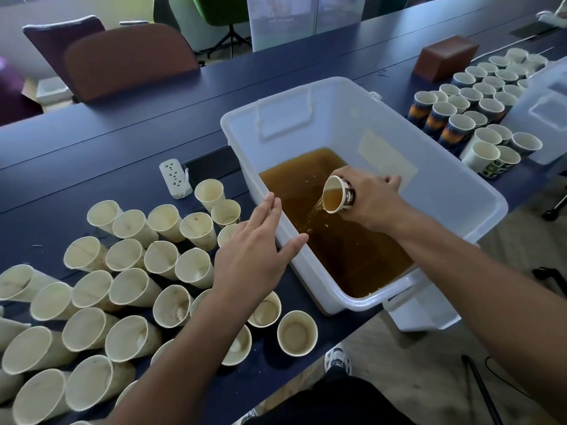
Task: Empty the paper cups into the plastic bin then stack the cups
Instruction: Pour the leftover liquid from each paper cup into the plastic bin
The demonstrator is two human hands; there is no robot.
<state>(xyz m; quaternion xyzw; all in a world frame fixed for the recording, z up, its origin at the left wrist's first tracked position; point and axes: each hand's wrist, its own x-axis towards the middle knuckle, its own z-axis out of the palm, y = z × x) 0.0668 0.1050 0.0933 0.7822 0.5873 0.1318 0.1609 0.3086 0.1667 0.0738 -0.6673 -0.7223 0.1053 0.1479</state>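
Observation:
My right hand [372, 199] grips a patterned paper cup [337, 194], tipped on its side over the clear plastic bin [306, 96]. Brown liquid streams from the cup's rim into the brown liquid [337, 246] pooled in the bin. My left hand [254, 250] hovers with straight fingers just left of the bin's near wall, above the table, holding nothing. Several empty cups [129, 283] stand in stacks to the left of the bin.
Several more cups [478, 108] stand at the right of the bin, beside a second clear bin [549, 111]. A white power strip [175, 179] lies left of the bin. A brown box [445, 56] sits at the back right. Chairs [129, 56] stand behind the dark blue table [122, 133].

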